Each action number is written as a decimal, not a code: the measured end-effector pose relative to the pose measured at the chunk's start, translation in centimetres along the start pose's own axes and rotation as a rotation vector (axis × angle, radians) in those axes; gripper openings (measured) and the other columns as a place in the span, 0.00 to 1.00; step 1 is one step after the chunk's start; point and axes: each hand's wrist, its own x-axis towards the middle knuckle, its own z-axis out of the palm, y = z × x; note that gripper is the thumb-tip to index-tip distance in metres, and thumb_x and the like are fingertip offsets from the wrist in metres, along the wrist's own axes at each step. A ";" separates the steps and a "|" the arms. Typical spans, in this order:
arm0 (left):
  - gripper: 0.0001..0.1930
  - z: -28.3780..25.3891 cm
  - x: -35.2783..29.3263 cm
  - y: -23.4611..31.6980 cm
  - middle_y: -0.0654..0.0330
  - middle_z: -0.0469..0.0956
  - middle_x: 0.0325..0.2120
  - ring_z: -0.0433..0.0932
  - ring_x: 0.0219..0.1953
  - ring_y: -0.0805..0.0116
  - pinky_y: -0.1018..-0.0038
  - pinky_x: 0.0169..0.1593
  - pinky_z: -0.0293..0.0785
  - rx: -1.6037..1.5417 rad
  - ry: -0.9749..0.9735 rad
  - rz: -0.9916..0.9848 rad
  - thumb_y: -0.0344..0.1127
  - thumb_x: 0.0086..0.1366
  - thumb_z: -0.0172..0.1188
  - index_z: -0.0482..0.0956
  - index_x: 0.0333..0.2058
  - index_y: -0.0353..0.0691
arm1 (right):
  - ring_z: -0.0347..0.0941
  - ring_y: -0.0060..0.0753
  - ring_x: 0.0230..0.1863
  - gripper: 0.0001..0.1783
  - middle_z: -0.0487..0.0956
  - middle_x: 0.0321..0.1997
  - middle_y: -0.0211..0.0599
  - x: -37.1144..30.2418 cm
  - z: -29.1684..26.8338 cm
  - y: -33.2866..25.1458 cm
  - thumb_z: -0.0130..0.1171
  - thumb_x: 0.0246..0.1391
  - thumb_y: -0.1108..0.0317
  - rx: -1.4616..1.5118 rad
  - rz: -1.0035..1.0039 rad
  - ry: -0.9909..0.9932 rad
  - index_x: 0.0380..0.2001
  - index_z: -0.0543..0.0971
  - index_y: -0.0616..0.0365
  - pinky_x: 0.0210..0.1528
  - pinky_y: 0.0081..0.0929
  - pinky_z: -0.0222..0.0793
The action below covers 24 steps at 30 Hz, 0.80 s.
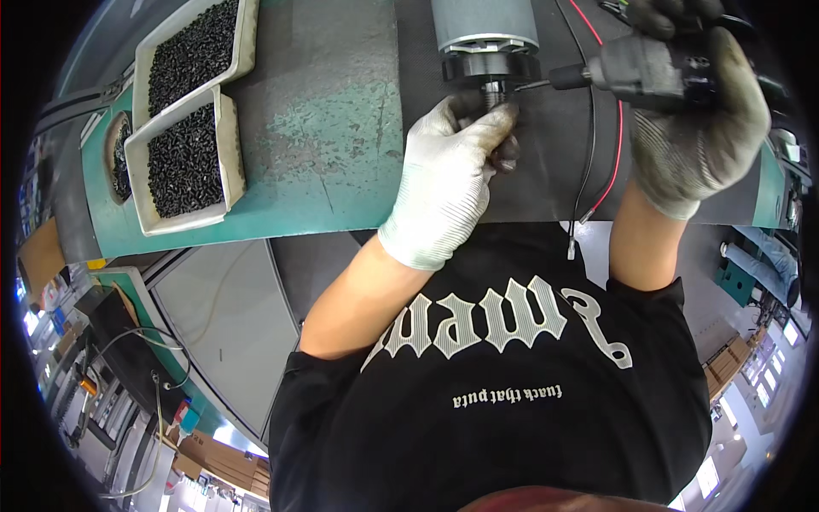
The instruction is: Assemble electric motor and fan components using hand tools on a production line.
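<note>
A grey cylindrical motor [485, 27] with a black end collar [490, 66] lies on the bench, its threaded shaft [492, 89] toward me. My left hand [444, 183], in a pale glove with dark fingertips, is closed around the shaft's near end; the fingers hide that end. In my right hand [704, 149], gloved too, is a dark power screwdriver [636, 68], held level and pointing left. Its thin bit [533, 84] reaches to the side of the shaft, just below the collar; whether it touches cannot be made out.
Two pale bins [230, 162] of small black screws stand at the left on the worn green bench top [316, 183]. Beside them sits a round dish [117, 158] of similar parts. A red wire [620, 141] and a black wire [587, 175] run under the screwdriver to the front edge.
</note>
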 end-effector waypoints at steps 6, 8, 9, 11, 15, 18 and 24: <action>0.14 0.3 -0.1 0.1 0.57 0.80 0.35 0.80 0.35 0.73 0.78 0.38 0.78 0.010 0.084 0.040 0.28 0.67 0.61 0.72 0.47 0.29 | 0.65 0.28 0.43 0.29 0.71 0.47 0.34 -0.7 -2.0 1.4 0.59 0.58 0.67 -0.057 -0.135 -0.388 0.61 0.63 0.57 0.42 0.26 0.66; 0.14 0.3 -0.1 0.5 0.57 0.80 0.34 0.80 0.32 0.73 0.79 0.37 0.77 -0.245 0.047 0.022 0.28 0.66 0.62 0.72 0.47 0.29 | 0.69 0.30 0.40 0.29 0.73 0.44 0.37 -1.0 -1.8 1.6 0.60 0.59 0.66 -0.043 -0.152 -0.304 0.61 0.62 0.56 0.41 0.28 0.69; 0.14 0.1 0.0 0.5 0.57 0.80 0.34 0.80 0.32 0.73 0.79 0.37 0.77 -0.246 0.049 0.021 0.28 0.66 0.62 0.72 0.47 0.29 | 0.69 0.30 0.40 0.29 0.73 0.44 0.37 -0.9 -1.8 1.8 0.60 0.59 0.66 -0.044 -0.150 -0.304 0.61 0.62 0.56 0.41 0.28 0.69; 0.13 -0.1 0.0 0.5 0.56 0.80 0.38 0.81 0.35 0.71 0.77 0.39 0.78 -0.144 0.060 0.016 0.26 0.67 0.60 0.71 0.48 0.30 | 0.68 0.31 0.42 0.28 0.71 0.44 0.38 -0.1 -2.4 2.4 0.58 0.59 0.66 0.022 -0.107 -0.449 0.60 0.63 0.58 0.43 0.28 0.70; 0.12 0.3 0.3 0.1 0.56 0.80 0.36 0.81 0.33 0.72 0.77 0.39 0.79 -0.046 0.058 0.057 0.27 0.66 0.61 0.72 0.46 0.29 | 0.64 0.32 0.45 0.26 0.68 0.45 0.41 3.0 -4.7 3.0 0.55 0.58 0.67 0.138 -0.033 -0.734 0.58 0.64 0.64 0.46 0.29 0.71; 0.12 -0.2 0.4 -0.3 0.56 0.81 0.34 0.81 0.31 0.73 0.77 0.39 0.79 0.002 0.068 0.084 0.28 0.66 0.62 0.73 0.44 0.29 | 0.62 0.33 0.47 0.25 0.65 0.46 0.44 4.5 -6.2 3.8 0.53 0.58 0.67 0.237 0.043 -0.946 0.57 0.65 0.68 0.48 0.30 0.72; 0.11 -0.2 0.6 -0.5 0.55 0.81 0.33 0.82 0.31 0.73 0.76 0.38 0.80 -0.041 0.049 0.090 0.28 0.65 0.62 0.73 0.42 0.28 | 0.61 0.34 0.48 0.26 0.65 0.47 0.45 1.9 -6.2 3.0 0.50 0.59 0.65 0.124 0.013 -0.788 0.57 0.68 0.70 0.51 0.32 0.73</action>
